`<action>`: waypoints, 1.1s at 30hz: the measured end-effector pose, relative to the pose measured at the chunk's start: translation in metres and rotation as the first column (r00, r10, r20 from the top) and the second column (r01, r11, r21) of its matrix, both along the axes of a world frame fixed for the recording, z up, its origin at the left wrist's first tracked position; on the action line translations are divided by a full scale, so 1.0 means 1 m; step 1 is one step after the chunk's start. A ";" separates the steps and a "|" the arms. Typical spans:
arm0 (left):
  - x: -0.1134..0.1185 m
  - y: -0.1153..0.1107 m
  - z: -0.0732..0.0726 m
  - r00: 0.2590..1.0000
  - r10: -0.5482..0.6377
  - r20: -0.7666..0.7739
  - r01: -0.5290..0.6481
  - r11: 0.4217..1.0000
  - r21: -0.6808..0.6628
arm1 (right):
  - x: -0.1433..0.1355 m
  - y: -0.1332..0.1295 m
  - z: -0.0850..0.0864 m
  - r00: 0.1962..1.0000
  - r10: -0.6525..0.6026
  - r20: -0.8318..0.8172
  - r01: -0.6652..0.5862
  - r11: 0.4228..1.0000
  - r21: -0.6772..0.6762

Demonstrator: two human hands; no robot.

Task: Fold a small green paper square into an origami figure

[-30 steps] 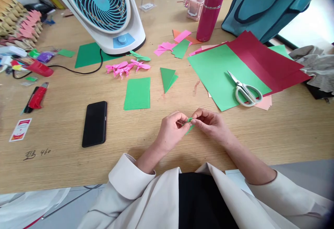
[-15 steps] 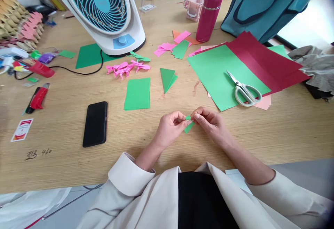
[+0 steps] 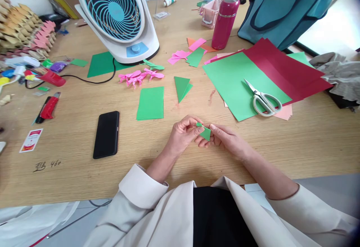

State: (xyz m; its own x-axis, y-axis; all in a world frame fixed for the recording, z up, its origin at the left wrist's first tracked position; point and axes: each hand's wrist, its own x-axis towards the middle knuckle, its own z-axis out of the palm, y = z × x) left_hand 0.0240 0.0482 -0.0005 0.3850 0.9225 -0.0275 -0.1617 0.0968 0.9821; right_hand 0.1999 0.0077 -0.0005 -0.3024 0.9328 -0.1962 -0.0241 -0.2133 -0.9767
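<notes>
A small folded piece of green paper [image 3: 206, 133] is held between my two hands, above the table near its front edge. My left hand [image 3: 185, 132] pinches its upper left end between thumb and fingers. The thumb and fingers of my right hand [image 3: 229, 138] close on its right side, and my right fingertips lie partly hidden behind it. Beyond the hands lie a stack of green paper rectangles [image 3: 150, 103] and folded green triangles [image 3: 182, 87]. Scissors [image 3: 264, 100] with white handles rest on a large green sheet [image 3: 225, 76] to the right.
A fan [image 3: 118, 14] stands at the back left, with folded pink paper shapes [image 3: 139, 77] before it. A phone [image 3: 106, 134] and a red cutter [image 3: 51, 106] lie on the left. A magenta flask [image 3: 225, 22], a teal bag [image 3: 278, 11] and red sheets [image 3: 287, 67] are at the right.
The green paper has turned in my hands so that its lower part now slants to the right. My right hand has shifted slightly lower, its fingers now behind the paper. The view has shifted slightly.
</notes>
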 end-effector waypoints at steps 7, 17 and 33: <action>-0.002 0.003 0.000 0.999 -0.052 -0.011 0.053 0.987 0.151 | 0.002 0.001 -0.001 0.918 -0.022 -0.396 -0.109 0.946 -0.306; -0.006 0.003 0.005 0.992 0.004 -0.123 0.013 0.991 0.130 | -0.007 0.003 0.001 0.946 -0.245 -0.214 0.198 0.955 -0.219; -0.008 0.002 -0.003 0.952 0.106 -0.286 -0.041 0.974 0.223 | -0.008 0.002 0.007 0.997 -0.078 -0.013 0.078 0.997 -0.006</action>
